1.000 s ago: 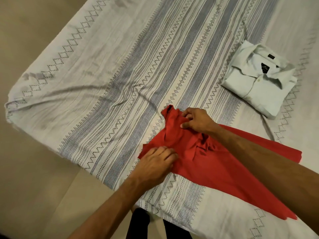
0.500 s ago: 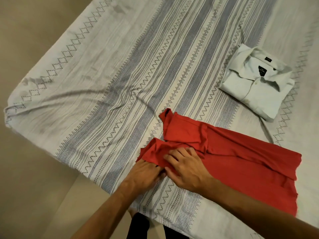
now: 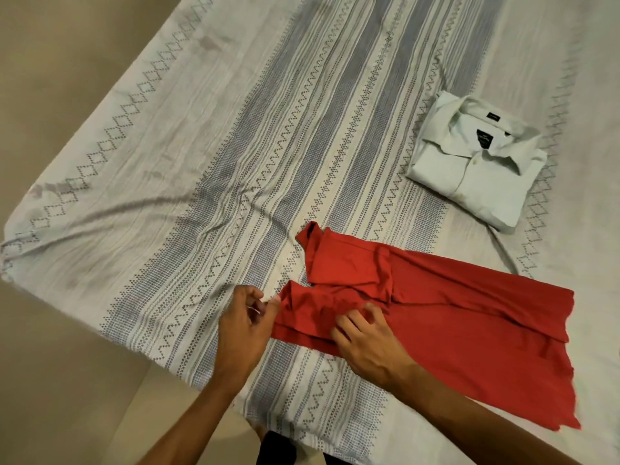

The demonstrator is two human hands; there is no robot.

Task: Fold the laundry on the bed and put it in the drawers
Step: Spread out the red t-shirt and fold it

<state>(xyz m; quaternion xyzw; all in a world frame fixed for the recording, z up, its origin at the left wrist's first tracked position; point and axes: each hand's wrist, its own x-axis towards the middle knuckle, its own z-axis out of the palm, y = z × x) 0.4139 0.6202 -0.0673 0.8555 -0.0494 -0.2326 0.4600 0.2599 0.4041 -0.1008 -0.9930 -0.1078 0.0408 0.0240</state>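
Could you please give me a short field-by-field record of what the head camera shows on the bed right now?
surface: bed covered by a white sheet with grey patterned stripes
garment in work: red shirt, partly folded, spread flat near the bed's front edge
left hand: left hand at the red shirt's left edge, fingers loosely curled; whether it pinches the cloth is unclear
right hand: right hand resting on the red shirt, fingers spread
finished item: white shirt, folded, collar up, lying apart from the red one
drawers: not in view
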